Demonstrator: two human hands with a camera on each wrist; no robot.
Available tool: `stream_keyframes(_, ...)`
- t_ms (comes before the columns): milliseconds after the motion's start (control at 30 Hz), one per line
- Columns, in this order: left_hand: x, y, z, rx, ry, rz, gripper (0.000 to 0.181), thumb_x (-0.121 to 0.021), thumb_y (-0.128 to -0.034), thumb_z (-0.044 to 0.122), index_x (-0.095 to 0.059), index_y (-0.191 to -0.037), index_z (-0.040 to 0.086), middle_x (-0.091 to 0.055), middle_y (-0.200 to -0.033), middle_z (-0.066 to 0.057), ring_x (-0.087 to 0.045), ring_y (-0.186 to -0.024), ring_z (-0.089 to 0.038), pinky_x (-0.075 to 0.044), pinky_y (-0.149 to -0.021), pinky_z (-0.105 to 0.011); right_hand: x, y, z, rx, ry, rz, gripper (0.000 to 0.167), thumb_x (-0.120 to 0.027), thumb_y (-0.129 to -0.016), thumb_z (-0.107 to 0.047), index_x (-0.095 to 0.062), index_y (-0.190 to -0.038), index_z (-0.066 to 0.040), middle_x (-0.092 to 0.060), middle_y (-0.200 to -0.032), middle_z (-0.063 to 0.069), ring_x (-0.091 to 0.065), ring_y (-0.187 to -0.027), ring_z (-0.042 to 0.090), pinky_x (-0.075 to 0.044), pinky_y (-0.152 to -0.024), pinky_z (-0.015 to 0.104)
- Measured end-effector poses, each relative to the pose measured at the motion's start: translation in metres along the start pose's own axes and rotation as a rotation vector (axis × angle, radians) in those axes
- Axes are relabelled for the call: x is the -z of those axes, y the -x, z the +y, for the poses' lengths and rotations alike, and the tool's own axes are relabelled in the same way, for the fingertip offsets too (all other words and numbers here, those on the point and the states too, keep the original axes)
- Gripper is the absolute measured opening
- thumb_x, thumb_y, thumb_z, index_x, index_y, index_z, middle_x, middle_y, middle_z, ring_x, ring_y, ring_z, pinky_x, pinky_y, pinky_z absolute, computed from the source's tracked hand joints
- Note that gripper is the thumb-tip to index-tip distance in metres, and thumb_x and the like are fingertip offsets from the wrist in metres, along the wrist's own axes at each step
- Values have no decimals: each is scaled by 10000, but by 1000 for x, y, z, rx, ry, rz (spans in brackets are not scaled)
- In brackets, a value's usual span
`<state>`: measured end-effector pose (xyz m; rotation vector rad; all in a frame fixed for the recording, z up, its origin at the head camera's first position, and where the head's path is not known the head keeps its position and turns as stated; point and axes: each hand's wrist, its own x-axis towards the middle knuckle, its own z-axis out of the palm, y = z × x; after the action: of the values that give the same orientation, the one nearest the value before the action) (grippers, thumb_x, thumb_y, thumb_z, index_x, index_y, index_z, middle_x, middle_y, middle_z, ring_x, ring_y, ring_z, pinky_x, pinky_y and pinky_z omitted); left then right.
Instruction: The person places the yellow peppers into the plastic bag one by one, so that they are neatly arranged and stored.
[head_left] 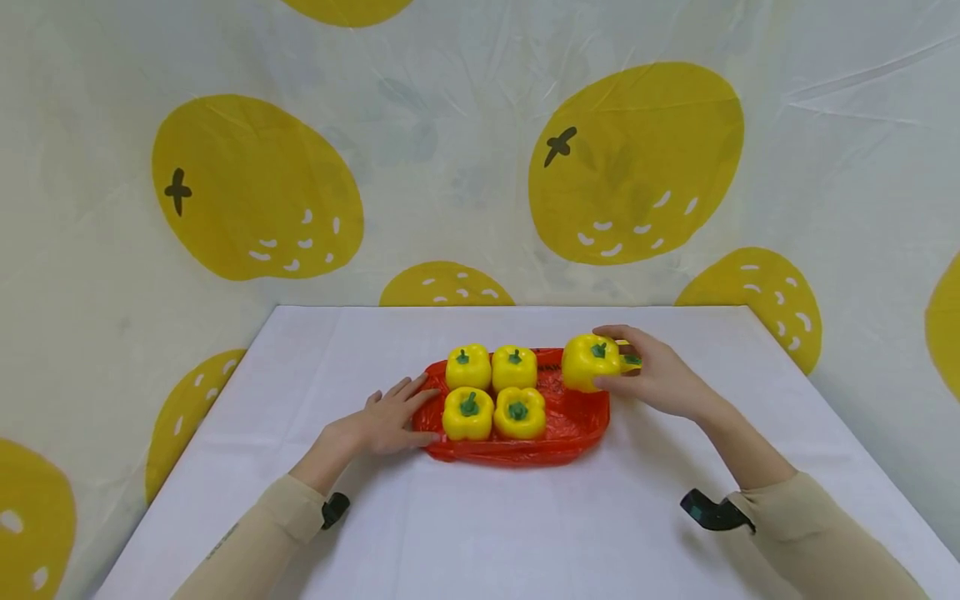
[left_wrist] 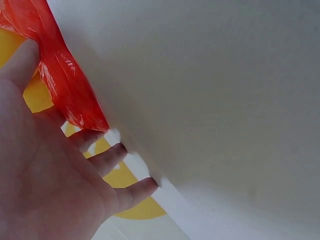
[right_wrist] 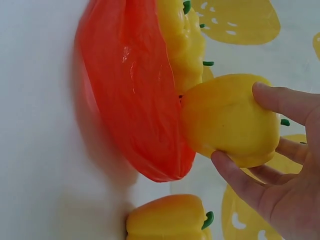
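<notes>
A red plastic-covered tray [head_left: 513, 454] sits on the table. Several yellow bell peppers [head_left: 468, 414] stand in its left and middle part, green stems up. My right hand [head_left: 651, 375] holds another yellow bell pepper [right_wrist: 230, 120] between thumb and fingers, over the tray's right end. Against the tray's left end rests my left hand [head_left: 390, 421], its fingers spread. In the left wrist view, its thumb and some fingers touch the red plastic [left_wrist: 75, 95]. One more yellow bell pepper [right_wrist: 167, 220] lies outside the tray, mostly hidden behind my right hand in the head view.
A white cloth [head_left: 480, 533] covers the table. Behind and beside it hangs a pale curtain [head_left: 450, 125] printed with big yellow fruit. Dark wrist-camera mounts [head_left: 716, 510] stick out from both sleeves.
</notes>
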<state>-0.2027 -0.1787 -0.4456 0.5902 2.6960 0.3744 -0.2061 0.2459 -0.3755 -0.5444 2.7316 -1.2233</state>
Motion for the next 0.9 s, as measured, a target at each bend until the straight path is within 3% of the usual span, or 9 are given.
stream_keyframes(233, 0, 1, -1, 1, 4, -6, 854, -615, -928, 651, -330, -1621, 243, -133, -1712, -81, -106, -1548, -388, -131, -1159, -718, -7, -9, -3, -20, -4, 5, 779, -801, -905, -310, -397, -1527, -74, -434, -1522, 200, -455, -1338, 452, -543, -949, 535)
stream_keyframes(900, 3, 1, 0, -1, 19, -10, 846, -634, -927, 628, -340, -1617, 235, -141, -1709, -92, -112, -1545, -397, -134, -1154, -724, -30, -29, 4, -37, 58, 7, 756, -795, -888, -219, -404, -1487, 25, -482, -1471, 239, -474, -1322, 446, -522, -974, 559)
